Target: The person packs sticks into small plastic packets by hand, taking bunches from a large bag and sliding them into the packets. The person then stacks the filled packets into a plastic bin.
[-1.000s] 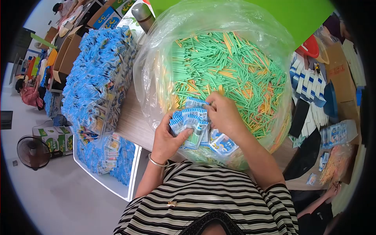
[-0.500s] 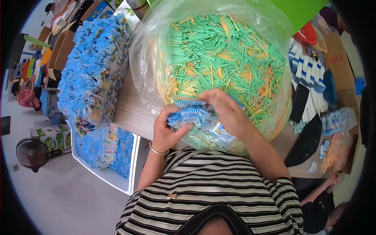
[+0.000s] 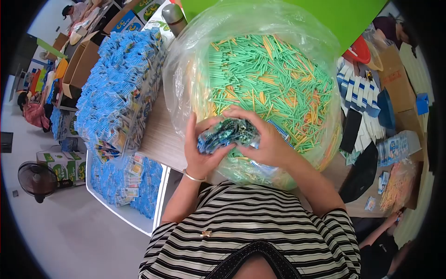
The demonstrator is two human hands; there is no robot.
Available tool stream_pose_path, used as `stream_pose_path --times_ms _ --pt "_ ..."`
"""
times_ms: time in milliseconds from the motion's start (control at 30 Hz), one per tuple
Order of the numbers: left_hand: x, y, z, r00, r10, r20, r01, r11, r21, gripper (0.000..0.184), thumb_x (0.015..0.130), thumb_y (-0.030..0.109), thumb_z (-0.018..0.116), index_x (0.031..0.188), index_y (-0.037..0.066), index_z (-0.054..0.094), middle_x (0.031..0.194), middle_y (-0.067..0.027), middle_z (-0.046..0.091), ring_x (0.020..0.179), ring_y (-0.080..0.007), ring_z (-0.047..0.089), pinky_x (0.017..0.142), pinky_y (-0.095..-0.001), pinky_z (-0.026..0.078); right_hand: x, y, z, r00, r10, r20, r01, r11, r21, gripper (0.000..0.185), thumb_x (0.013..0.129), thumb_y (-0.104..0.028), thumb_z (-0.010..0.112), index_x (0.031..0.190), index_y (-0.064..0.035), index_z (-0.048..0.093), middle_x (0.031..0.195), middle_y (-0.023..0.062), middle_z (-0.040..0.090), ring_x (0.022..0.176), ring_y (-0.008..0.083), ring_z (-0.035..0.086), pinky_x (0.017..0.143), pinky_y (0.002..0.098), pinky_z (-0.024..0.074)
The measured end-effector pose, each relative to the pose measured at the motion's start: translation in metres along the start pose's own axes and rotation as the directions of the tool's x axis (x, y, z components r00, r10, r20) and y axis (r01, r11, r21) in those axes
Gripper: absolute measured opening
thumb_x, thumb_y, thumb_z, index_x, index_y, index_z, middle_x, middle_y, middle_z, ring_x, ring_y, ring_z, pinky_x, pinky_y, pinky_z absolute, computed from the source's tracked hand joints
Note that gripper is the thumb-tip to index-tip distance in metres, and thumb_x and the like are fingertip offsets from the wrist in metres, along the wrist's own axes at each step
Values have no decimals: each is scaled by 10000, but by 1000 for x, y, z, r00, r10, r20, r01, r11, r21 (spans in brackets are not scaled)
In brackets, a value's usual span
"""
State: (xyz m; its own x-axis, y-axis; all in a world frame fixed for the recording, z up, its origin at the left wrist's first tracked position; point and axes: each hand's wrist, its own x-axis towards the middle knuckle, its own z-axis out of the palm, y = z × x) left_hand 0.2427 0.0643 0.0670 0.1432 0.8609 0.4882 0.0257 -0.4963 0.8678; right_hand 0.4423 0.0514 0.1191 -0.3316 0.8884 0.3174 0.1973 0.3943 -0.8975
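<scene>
Both my hands are round a bundle of small packets (image 3: 227, 135) above the near edge of a clear plastic bag (image 3: 181, 107). My left hand (image 3: 202, 149) presses the bundle with its thumb, and its index finger points up. My right hand (image 3: 267, 142) wraps round the other side, fingers over the top and thumb below. The packets stand on edge, dark green and blue. Green, yellow and orange sticks (image 3: 269, 79) fill the bag. Another blue-and-white packet (image 3: 278, 132) shows behind my right hand, which partly hides it.
Blue packets fill a clear container (image 3: 114, 93) at left and a white tub (image 3: 160, 200) below it. A metal flask (image 3: 173, 19) stands behind. At right lie a black phone (image 3: 350, 131), blue-and-white strips (image 3: 360, 93) and a red basin (image 3: 360, 50). Another person's arm (image 3: 378, 232) is at lower right.
The packets were fanned out flat in my left hand; now they are gathered on edge between both hands. My right hand has closed round the bundle's right side.
</scene>
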Motion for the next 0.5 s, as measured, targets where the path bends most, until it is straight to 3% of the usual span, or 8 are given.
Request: stream_pose_path --times_ms 67,100,267,333,400,433,467,500 --pt "1 -12 0 998 -12 65 10 1000 26 1119 693 156 919 1529 8 190 1250 -180 596 1129 -262 617 977 -362 505 -2 18 1 991 131 -4 -130 985 110 697 779 40 715 1414 -33 438 1376 141 560 1271 249 555 1076 366 428" --pt "0 -16 1 994 -44 102 41 999 36 1055 697 149 914 1505 9 251 1253 -186 601 1135 -261 620 969 -360 506 0 22 -1 980 197 0 -194 967 164 674 780 37 711 1399 -34 454 1376 141 561 1278 256 553 1078 365 426" --pt "-4 -22 -5 977 -124 173 93 980 177 879 693 136 910 1413 4 424 1257 -196 619 1164 -262 622 956 -352 509 2 15 0 971 238 -4 -238 971 26 650 768 50 697 1371 -49 476 1379 159 557 1281 273 557 1069 365 433" --pt "-2 -9 -15 979 -132 154 91 964 248 853 688 135 912 1391 1 450 1256 -194 622 1172 -263 620 956 -351 509 10 -6 -1 989 142 42 -141 990 -20 645 750 61 692 1352 -55 488 1374 160 560 1283 280 558 1057 367 442" --pt "-8 15 -34 998 63 30 -66 991 113 716 688 87 895 1298 10 529 1216 -176 644 1138 -270 635 963 -352 507 16 -27 10 991 94 93 -92 996 -21 644 741 66 689 1342 -57 494 1371 161 561 1284 283 558 1051 367 446" --pt "-9 26 -48 998 54 17 -55 990 132 716 688 87 895 1298 10 529 1216 -176 644 1138 -270 635 963 -352 507 27 -37 24 995 -61 76 63 998 -17 646 732 67 686 1336 -56 495 1353 157 572 1276 291 562 1048 373 446" --pt "-8 37 -64 982 176 -75 -159 969 191 675 703 72 874 1284 19 535 1206 -167 648 1119 -268 641 961 -352 506 35 -43 41 975 -215 54 216 976 -14 648 722 68 682 1331 -56 496 1335 154 582 1268 298 566 1045 379 447" --pt "-10 44 -76 940 304 -153 -259 931 259 635 718 56 853 1271 28 541 1196 -159 652 1101 -266 647 960 -352 504 42 -44 59 973 -222 62 223 975 4 648 722 68 682 1331 -56 496 1335 154 582 1268 298 566 1045 379 447"
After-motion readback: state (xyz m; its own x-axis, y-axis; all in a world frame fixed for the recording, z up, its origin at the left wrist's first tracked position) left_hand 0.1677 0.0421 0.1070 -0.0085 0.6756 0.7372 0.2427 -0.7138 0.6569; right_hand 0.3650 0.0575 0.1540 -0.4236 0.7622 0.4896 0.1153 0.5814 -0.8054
